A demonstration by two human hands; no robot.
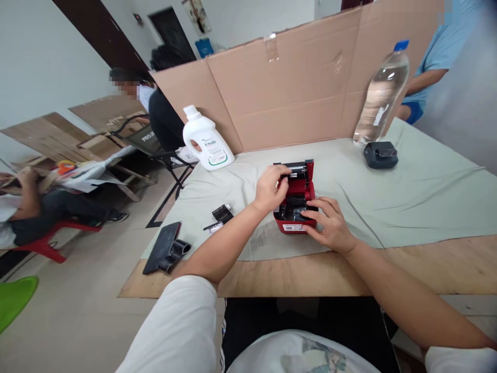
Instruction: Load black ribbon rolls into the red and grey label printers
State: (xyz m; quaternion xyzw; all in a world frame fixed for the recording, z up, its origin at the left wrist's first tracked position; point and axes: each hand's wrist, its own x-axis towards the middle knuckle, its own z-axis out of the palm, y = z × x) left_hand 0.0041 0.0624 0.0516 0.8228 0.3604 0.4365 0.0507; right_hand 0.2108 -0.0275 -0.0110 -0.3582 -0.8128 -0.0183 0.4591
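A small red and black device (pixel 291 226), which looks like a label printer, stands on the cloth with its lid (pixel 309 170) raised. My left hand (pixel 269 187) is closed at the left of the lid, its fingertips on the black roller part. My right hand (pixel 328 224) grips the right front of the body, thumb by the front wall and fingers reaching over the black inside. A white sticker with a code is on the front. Beyond my left forearm lie a small black part (pixel 222 213) and a flat piece (pixel 213 227).
A black flat object (pixel 162 248) and a black curled piece (pixel 174 255) lie at the table's left edge. Farther back stand a white jug (pixel 207 142), a water bottle (pixel 382 98) and a dark device (pixel 381 155). A cardboard screen (pixel 287 93) borders the table; people sit beyond.
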